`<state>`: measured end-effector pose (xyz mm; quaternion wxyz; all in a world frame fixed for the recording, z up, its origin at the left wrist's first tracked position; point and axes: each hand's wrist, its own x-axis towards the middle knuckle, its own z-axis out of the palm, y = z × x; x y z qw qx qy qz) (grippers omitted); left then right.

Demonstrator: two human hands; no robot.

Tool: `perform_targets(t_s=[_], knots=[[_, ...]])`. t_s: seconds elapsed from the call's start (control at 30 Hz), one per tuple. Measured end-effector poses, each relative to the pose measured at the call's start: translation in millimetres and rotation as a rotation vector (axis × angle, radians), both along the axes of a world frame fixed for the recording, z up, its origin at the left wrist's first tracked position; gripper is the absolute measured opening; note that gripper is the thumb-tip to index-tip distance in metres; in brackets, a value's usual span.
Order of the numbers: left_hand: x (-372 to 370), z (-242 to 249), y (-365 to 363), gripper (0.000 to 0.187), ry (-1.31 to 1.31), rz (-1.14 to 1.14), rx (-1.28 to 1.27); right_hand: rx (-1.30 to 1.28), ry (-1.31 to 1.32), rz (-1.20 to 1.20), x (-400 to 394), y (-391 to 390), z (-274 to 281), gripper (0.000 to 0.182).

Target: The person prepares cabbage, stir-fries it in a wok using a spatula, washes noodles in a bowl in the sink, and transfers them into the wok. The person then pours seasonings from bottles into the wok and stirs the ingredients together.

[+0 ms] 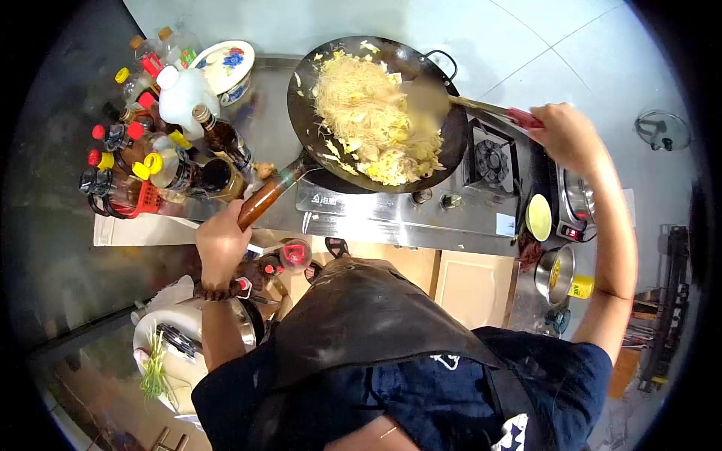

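Observation:
My left hand (223,239) is wrapped round the wooden handle (267,201) of a large dark wok (453,143) over the gas stove. Pale thin noodles (350,94) mixed with bits of cabbage and egg fill much of the wok. In my right hand (568,135) is the red end of a long-handled wok spatula (481,106), gripped from the right side. Its broad head is smeared by motion and overlaps the right part of the noodles. A loop handle (449,64) sticks out from the wok's far side.
Bottles, including a dark sauce bottle (226,139) and a white jug (184,98), crowd the left counter beside a floral lidded pot (226,64). A second burner (492,159) lies right of the wok. Further right are a yellow-green bowl (538,218) and a steel bowl (547,282).

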<state>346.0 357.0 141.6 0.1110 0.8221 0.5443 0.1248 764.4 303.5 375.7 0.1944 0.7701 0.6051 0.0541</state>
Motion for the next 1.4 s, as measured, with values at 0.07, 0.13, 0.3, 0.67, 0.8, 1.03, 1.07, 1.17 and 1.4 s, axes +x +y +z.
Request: perform_targets(t_s=[0.07, 0.13, 0.3, 0.67, 0.8, 1.03, 1.07, 1.17, 1.4], knots=[[-2, -3, 0, 0.033, -0.019, -0.009, 0.032, -0.168, 0.116, -0.127, 8, 7, 19, 0.017], [-3, -5, 0, 0.034, -0.063, -0.06, 0.111, -0.231, 0.207, -0.346, 6, 16, 24, 0.018], [0, -3, 0, 0.03, -0.031, 0.012, 0.106, -0.481, 0.767, -0.683, 36, 20, -50, 0.025], [5, 3, -3, 0.024, -0.02, 0.032, 0.042, -0.073, 1.872, -0.742, 9, -24, -180, 0.01], [7, 3, -5, 0.024, -0.022, 0.043, 0.031, -0.01, 1.868, -0.766, 7, -45, -171, 0.008], [3, 0, -5, 0.028, 0.012, 0.038, 0.042, 0.123, 1.986, -0.77, 13, -65, -148, 0.025], [4, 0, -5, 0.03, 0.027, 0.039, 0.034, 0.147, 1.965, -0.777, 15, -67, -143, 0.026], [6, 5, -6, 0.027, 0.003, 0.049, 0.025, 0.215, 1.82, -0.766, 18, -67, -122, 0.032], [8, 5, -5, 0.027, -0.009, 0.051, 0.041, 0.147, 0.569, -0.016, -1, -40, -71, 0.027]])
